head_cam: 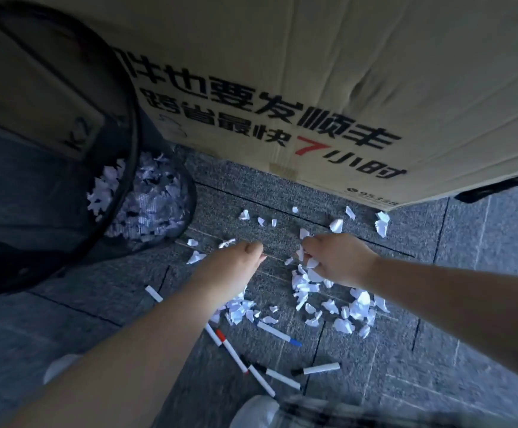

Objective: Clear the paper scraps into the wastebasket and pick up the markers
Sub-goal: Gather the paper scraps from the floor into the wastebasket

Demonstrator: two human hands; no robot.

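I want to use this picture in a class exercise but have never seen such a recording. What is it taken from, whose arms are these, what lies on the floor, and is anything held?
One camera worn on a person's head looks down at their own bare arms. The right hand pinches paper scraps from a pile on the grey floor. The left hand is curled among scraps; whether it holds any is hidden. Markers lie loose nearer the person. A black mesh wastebasket at left already holds scraps. A printed cardboard box stands behind.

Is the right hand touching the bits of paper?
Touching. The head view shows the right hand with its fingers curled round white paper scraps on the floor.
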